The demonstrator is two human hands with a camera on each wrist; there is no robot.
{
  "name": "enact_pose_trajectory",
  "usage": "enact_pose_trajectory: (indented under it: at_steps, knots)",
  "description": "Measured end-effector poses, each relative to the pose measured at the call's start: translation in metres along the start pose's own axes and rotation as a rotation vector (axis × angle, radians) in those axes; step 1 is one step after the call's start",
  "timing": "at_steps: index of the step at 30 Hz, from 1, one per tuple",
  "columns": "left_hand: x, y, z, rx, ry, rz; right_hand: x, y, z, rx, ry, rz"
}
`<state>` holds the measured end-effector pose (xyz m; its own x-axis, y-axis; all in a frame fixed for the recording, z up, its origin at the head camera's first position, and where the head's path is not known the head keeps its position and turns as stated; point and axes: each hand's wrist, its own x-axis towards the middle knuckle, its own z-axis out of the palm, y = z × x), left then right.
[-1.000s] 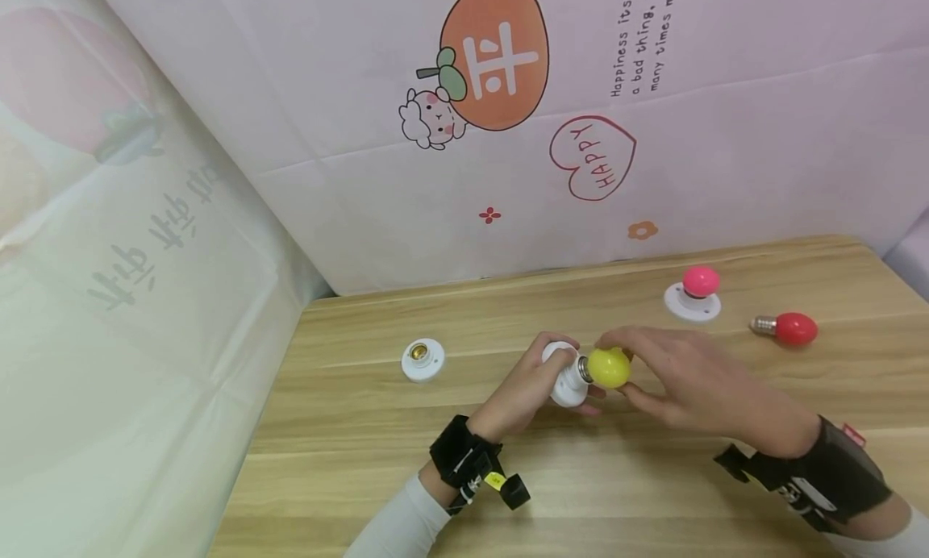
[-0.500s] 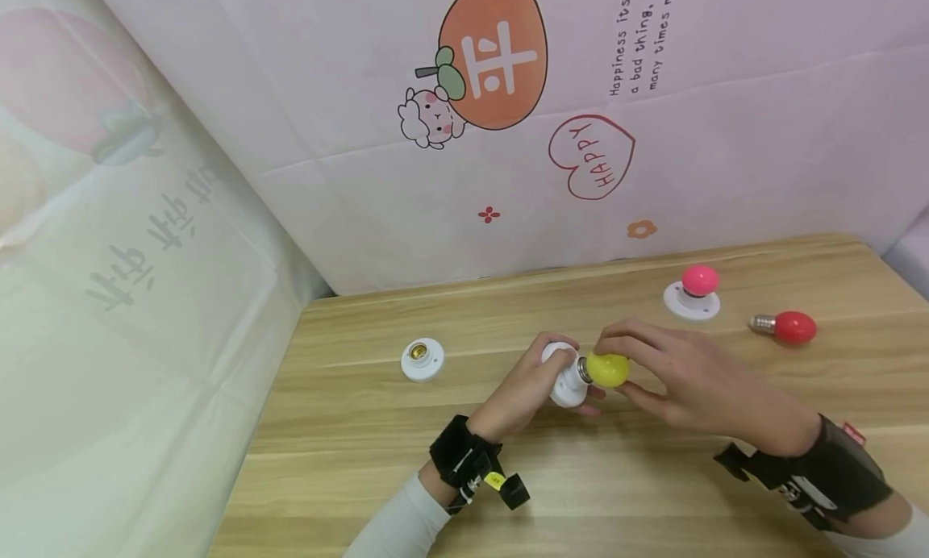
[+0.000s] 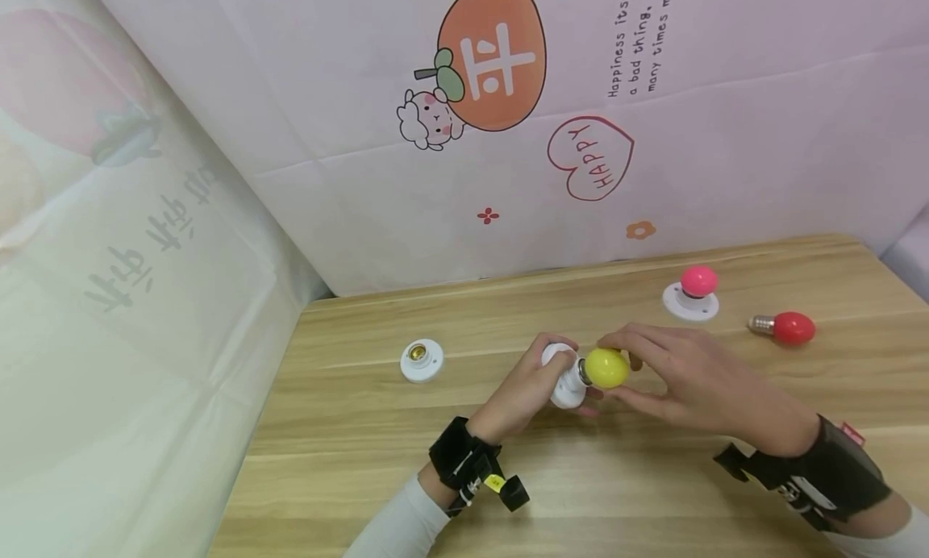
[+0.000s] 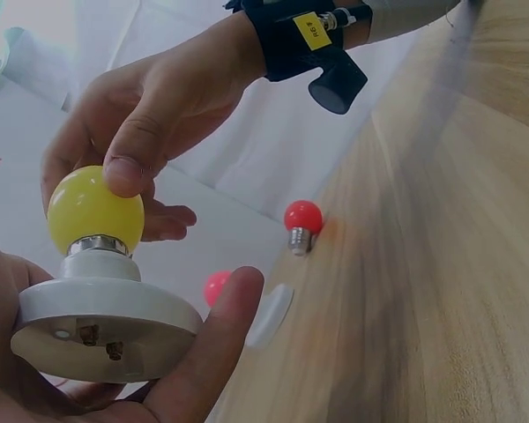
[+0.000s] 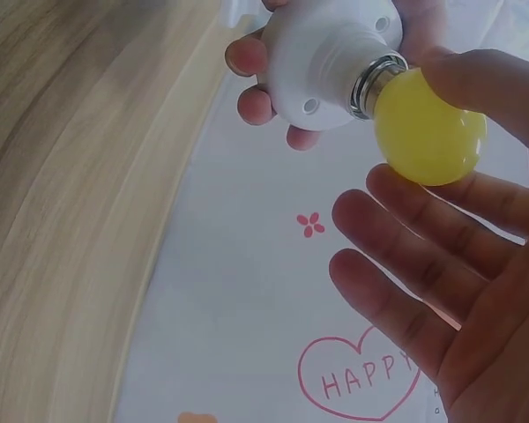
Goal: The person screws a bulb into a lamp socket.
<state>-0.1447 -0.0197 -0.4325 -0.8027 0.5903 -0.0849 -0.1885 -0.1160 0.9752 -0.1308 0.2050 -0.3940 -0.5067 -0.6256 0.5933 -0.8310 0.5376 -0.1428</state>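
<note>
My left hand (image 3: 524,390) grips a white round lamp holder (image 3: 568,393) by its base, with the socket turned to the right. Thumb and fingers of my right hand (image 3: 693,385) pinch a yellow light bulb (image 3: 606,368) whose screw end sits in that socket. A band of metal thread (image 5: 376,85) still shows between bulb and holder in the right wrist view. There, the other right fingers (image 5: 406,308) are spread beside the bulb. From the left wrist view, two brass-coloured screws (image 4: 90,335) appear under the holder's base (image 4: 106,304), which is held up off the table.
An unfilled white lamp holder (image 3: 422,360) stands on the wooden table (image 3: 348,477) to the left. Back right, a pink bulb (image 3: 699,281) sits in another holder (image 3: 691,306). A loose red bulb (image 3: 793,328) lies beside it. A printed cloth (image 3: 348,219) hangs behind the table.
The fingers of my right hand have shifted their grip around the yellow bulb over the last second. My left hand and the lamp holder have stayed nearly in place.
</note>
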Motion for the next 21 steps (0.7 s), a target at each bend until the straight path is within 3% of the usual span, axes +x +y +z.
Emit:
enact_pose_trajectory:
  at_steps: [11,21]
  knots:
    - [-0.0010,0.0006,-0.0001,0.002,0.007,0.016,-0.0016,-0.0002,0.0018,-0.018,0.023,0.028]
    - [-0.0007,0.0003,-0.0019,0.033,0.006,0.013,-0.0033,0.0007,0.0031,-0.049,-0.022,0.072]
